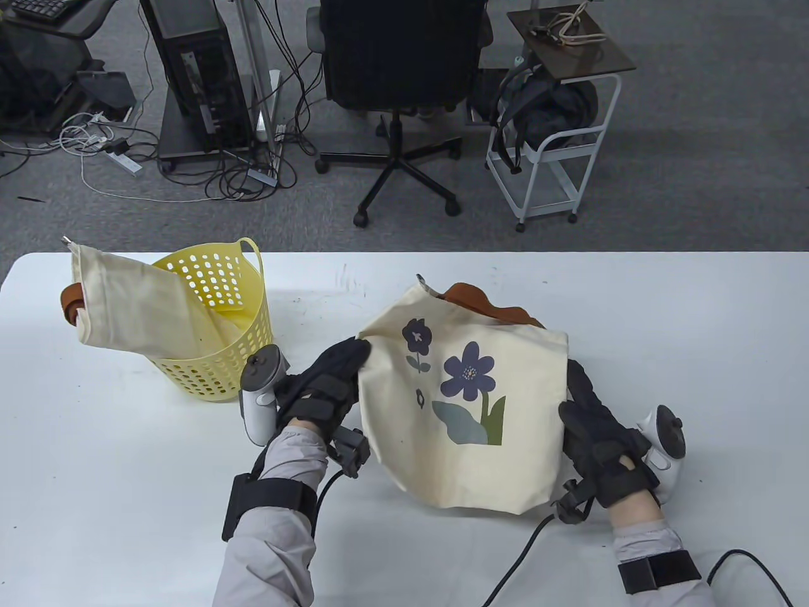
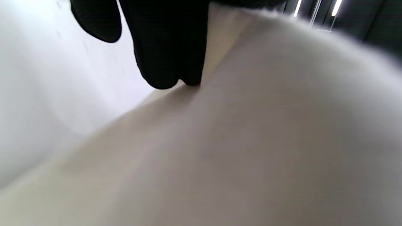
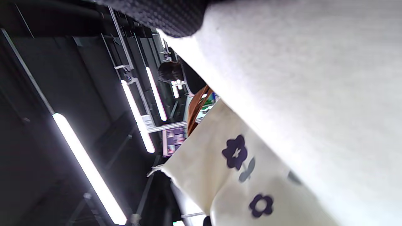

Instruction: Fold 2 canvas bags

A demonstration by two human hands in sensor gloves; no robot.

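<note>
The first fold has not been made yet. The flower canvas bag is held up over the near middle of the white table, with its picture side up. The left hand grips the bag's left edge, and in the left wrist view its fingers press on the cloth. The right hand holds the right edge, with its fingers tucked under the cloth, so I cannot tell just how they close. The brown handles stick out at the far end.

I think the next move is to lay the bag flat and bring one side over the other, keeping the edges lined up.

There are two canvas bags. The plain canvas bag hangs out of the one yellow basket near the far left corner, not yet folded. There are two hands.
</note>
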